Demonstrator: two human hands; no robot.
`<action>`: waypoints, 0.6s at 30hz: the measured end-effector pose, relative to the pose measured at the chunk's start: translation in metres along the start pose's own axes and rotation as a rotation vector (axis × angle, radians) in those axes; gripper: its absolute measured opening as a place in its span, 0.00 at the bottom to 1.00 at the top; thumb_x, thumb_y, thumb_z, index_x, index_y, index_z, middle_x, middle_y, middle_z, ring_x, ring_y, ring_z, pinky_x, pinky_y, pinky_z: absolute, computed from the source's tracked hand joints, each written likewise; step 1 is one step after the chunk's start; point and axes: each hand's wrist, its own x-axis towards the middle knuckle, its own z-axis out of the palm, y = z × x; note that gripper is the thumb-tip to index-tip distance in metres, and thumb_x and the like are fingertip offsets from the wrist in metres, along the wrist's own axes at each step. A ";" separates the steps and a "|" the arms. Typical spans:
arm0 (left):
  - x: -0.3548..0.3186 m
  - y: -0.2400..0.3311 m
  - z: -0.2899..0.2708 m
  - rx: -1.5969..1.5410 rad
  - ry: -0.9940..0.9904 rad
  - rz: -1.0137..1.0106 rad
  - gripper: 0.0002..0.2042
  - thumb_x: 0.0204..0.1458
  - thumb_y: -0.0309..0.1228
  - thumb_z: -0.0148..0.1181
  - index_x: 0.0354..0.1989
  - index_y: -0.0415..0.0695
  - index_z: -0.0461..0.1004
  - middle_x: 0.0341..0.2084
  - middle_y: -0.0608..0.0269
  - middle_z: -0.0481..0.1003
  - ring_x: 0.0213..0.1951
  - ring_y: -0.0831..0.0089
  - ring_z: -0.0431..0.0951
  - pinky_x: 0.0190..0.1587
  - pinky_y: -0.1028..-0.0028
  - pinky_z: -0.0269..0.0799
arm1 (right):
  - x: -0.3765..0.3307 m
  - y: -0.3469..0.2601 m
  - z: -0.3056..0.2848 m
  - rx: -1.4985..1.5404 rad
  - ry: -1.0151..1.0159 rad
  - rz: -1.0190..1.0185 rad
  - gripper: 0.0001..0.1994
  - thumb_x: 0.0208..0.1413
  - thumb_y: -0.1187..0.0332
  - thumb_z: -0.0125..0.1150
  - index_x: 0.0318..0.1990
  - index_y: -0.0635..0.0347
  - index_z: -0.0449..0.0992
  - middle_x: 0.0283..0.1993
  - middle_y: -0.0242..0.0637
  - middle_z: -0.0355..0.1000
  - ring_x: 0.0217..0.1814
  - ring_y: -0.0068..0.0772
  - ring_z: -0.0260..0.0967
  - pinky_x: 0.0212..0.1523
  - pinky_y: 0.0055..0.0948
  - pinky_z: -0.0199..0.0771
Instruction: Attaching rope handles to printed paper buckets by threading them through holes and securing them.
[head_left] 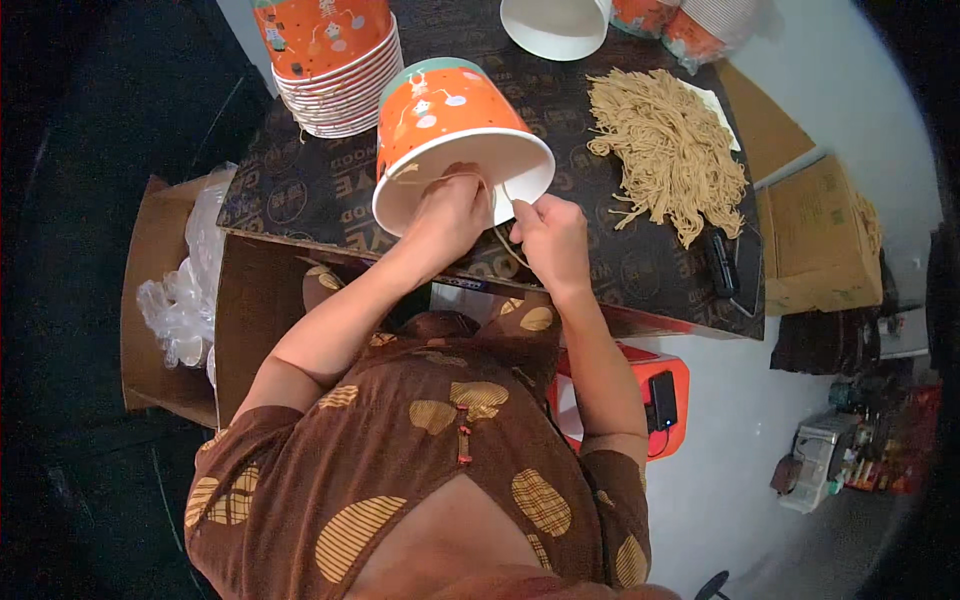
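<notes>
An orange paper bucket (450, 105) with a green base band and white inside lies tipped on the table, its mouth toward me. My left hand (455, 210) reaches into the mouth, its fingers curled at a thin tan cord (508, 250); the fingertips are partly hidden. Just right of the rim, my right hand (553, 230) is closed in a pinch on the same cord. The cord crosses the bucket's inside, and a length hangs below the rim between my hands.
A stack of nested orange buckets (335, 60) stands at the back left, a white-mouthed bucket (555, 28) at the back. Right lie a heap of tan cords (665, 150) and a black object (718, 262). Cardboard boxes (815, 235) flank the dark table (640, 280); a red stool (675, 400) stands below.
</notes>
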 end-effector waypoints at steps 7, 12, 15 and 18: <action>0.014 -0.005 0.011 -0.098 0.027 -0.078 0.14 0.56 0.35 0.53 0.32 0.34 0.74 0.34 0.39 0.76 0.38 0.46 0.77 0.42 0.58 0.70 | 0.002 0.005 0.003 0.009 0.012 -0.030 0.13 0.53 0.66 0.57 0.26 0.70 0.76 0.21 0.49 0.73 0.25 0.48 0.75 0.31 0.40 0.72; 0.017 -0.009 0.014 -0.189 -0.029 -0.102 0.14 0.52 0.37 0.58 0.30 0.35 0.75 0.27 0.45 0.76 0.33 0.53 0.78 0.39 0.61 0.70 | 0.002 0.004 0.002 0.029 0.013 -0.015 0.13 0.53 0.66 0.57 0.25 0.70 0.76 0.20 0.48 0.73 0.25 0.47 0.75 0.30 0.40 0.71; 0.019 -0.014 0.019 -0.220 0.011 -0.096 0.12 0.51 0.35 0.60 0.28 0.36 0.74 0.24 0.48 0.75 0.30 0.58 0.77 0.36 0.63 0.70 | 0.003 0.008 0.003 0.025 0.011 -0.022 0.13 0.53 0.66 0.57 0.25 0.69 0.77 0.19 0.48 0.73 0.24 0.46 0.75 0.29 0.39 0.71; 0.018 -0.012 0.021 -0.313 0.004 -0.104 0.10 0.50 0.32 0.61 0.28 0.37 0.74 0.22 0.52 0.74 0.26 0.64 0.75 0.33 0.65 0.70 | 0.003 0.004 0.001 0.019 0.010 -0.017 0.13 0.53 0.67 0.57 0.25 0.69 0.77 0.19 0.48 0.73 0.23 0.45 0.74 0.28 0.39 0.71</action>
